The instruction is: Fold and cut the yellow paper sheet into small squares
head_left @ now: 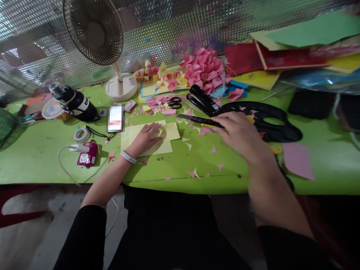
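Pale yellow sheets (157,149): on bench (182,165), left of the stapler (204,101) and nearer you. Your left hand (146,138) flat on them, spread. Your right hand (239,131) grips a cutter knife (201,120), nearside of stapler. Scissors (174,102) left of stapler.

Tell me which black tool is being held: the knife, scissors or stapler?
The utility knife: the right hand grips it, while the scissors and stapler lie farther back, touched by neither hand.

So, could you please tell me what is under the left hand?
Under the left hand lies yellow paper, in overlapping pieces, on the green table. Whatever is directly beneath the hand is covered and cannot be seen.
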The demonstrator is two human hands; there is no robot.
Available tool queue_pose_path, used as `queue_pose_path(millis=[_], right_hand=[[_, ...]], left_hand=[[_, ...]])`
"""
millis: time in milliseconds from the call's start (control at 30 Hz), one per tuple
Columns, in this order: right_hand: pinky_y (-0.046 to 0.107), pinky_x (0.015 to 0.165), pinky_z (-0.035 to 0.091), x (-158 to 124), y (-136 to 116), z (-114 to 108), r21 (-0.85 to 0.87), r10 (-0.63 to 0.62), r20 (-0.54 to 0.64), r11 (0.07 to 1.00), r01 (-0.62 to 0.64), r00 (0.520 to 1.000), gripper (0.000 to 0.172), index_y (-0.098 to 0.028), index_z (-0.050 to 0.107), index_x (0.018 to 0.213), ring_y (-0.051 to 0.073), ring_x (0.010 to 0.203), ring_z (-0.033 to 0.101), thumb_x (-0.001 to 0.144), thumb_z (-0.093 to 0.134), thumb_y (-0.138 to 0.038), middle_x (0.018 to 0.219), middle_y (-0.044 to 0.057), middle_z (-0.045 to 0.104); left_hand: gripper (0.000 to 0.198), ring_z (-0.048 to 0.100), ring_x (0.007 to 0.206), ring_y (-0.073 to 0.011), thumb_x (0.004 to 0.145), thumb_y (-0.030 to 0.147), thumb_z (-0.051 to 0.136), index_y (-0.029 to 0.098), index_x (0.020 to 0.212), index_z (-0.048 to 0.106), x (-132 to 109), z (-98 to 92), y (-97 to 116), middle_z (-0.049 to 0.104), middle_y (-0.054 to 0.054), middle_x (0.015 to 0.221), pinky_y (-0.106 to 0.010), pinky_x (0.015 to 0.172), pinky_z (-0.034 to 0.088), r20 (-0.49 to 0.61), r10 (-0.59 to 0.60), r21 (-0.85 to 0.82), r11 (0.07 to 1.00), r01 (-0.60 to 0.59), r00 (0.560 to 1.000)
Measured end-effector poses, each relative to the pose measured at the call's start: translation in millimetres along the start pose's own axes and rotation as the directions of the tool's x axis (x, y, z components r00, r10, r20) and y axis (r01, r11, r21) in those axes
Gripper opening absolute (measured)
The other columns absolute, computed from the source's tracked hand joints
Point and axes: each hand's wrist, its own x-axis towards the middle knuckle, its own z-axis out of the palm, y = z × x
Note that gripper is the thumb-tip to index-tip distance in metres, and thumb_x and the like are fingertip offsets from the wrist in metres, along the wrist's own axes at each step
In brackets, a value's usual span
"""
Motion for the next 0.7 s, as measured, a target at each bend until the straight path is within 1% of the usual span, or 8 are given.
queue_pose_path(millis=[133, 200, 300, 467, 533, 633, 700], right_hand=[[0.062, 0.101, 0.054, 1, 2, 9, 0.037, -0.032, 0.067, 0.999, 0.03, 0.997, 0.041, -0.029, 0.074, 0.134, 0.039, 0.117, 0.064, 0.107, 0.044, -0.039, 0.119, 0.015, 0.071], [0.062, 0.102, 0.053, 1, 3, 15, 0.059, -0.045, 0.112, 0.998, 0.039, 0.993, 0.04, -0.03, 0.075, 0.133, 0.038, 0.117, 0.064, 0.107, 0.045, -0.037, 0.119, 0.013, 0.072], [0.058, 0.102, 0.053, 1, 5, 22, 0.097, -0.077, 0.161, 0.993, 0.062, 0.984, 0.037, -0.028, 0.077, 0.129, 0.035, 0.115, 0.066, 0.107, 0.048, -0.036, 0.117, 0.012, 0.073], [0.056, 0.103, 0.053, 5, 14, 30, 0.185, -0.125, 0.279, 0.98, 0.075, 0.952, 0.034, -0.031, 0.078, 0.126, 0.03, 0.114, 0.067, 0.106, 0.052, -0.038, 0.117, 0.009, 0.075], [0.056, 0.102, 0.053, 6, 17, 32, 0.195, -0.111, 0.325, 0.98, 0.049, 0.939, 0.034, -0.031, 0.077, 0.129, 0.031, 0.114, 0.066, 0.104, 0.055, -0.04, 0.12, 0.01, 0.074], [0.054, 0.099, 0.054, 9, 20, 34, 0.176, -0.053, 0.362, 0.984, -0.013, 0.931, 0.04, -0.028, 0.074, 0.134, 0.032, 0.117, 0.065, 0.099, 0.064, -0.044, 0.126, 0.012, 0.072], [0.053, 0.099, 0.053, 11, 21, 35, 0.173, -0.041, 0.371, 0.985, -0.026, 0.928, 0.04, -0.026, 0.074, 0.132, 0.033, 0.117, 0.065, 0.097, 0.065, -0.042, 0.125, 0.013, 0.071]], left_hand=[[0.055, 0.046, 0.156, -0.0276, 0.105, 0.038, 0.06, 0.027, 0.157, 0.049, 0, 0.3, 0, 0.054, -0.01, 0.163, -0.052, 0.134, 0.033, -0.012, 0.001, -0.016, 1.0, -0.001, 1.0], [0.054, 0.047, 0.156, -0.0278, 0.105, 0.039, 0.059, 0.027, 0.157, 0.049, 1, 0.2, 0, 0.054, -0.009, 0.163, -0.052, 0.135, 0.032, -0.009, 0.0, -0.021, 1.0, 0.0, 1.0], [0.055, 0.046, 0.156, -0.0287, 0.106, 0.039, 0.058, 0.026, 0.158, 0.048, 1, 0.6, 0, 0.054, -0.01, 0.163, -0.053, 0.136, 0.03, -0.011, -0.007, -0.028, 1.0, 0.006, 1.0], [0.056, 0.039, 0.16, -0.0298, 0.105, 0.039, 0.059, 0.027, 0.159, 0.048, 2, 3.7, -3, 0.047, -0.009, 0.168, -0.054, 0.136, 0.029, -0.01, 0.01, -0.004, 1.0, -0.01, 1.0], [0.053, 0.034, 0.163, -0.0301, 0.106, 0.038, 0.057, 0.028, 0.158, 0.05, 4, 4.6, -3, 0.045, -0.007, 0.17, -0.056, 0.137, 0.025, -0.004, 0.021, 0.033, 0.999, -0.021, 1.0], [0.049, 0.03, 0.165, -0.0294, 0.108, 0.037, 0.053, 0.028, 0.157, 0.053, 6, 3.1, -3, 0.042, -0.006, 0.172, -0.056, 0.138, 0.019, 0.014, 0.051, 0.076, 0.996, -0.052, 0.999], [0.05, 0.026, 0.166, -0.0297, 0.109, 0.038, 0.051, 0.028, 0.159, 0.052, 5, 0.8, -3, 0.038, -0.007, 0.174, -0.056, 0.138, 0.016, 0.036, 0.067, 0.106, 0.992, -0.071, 0.997]])
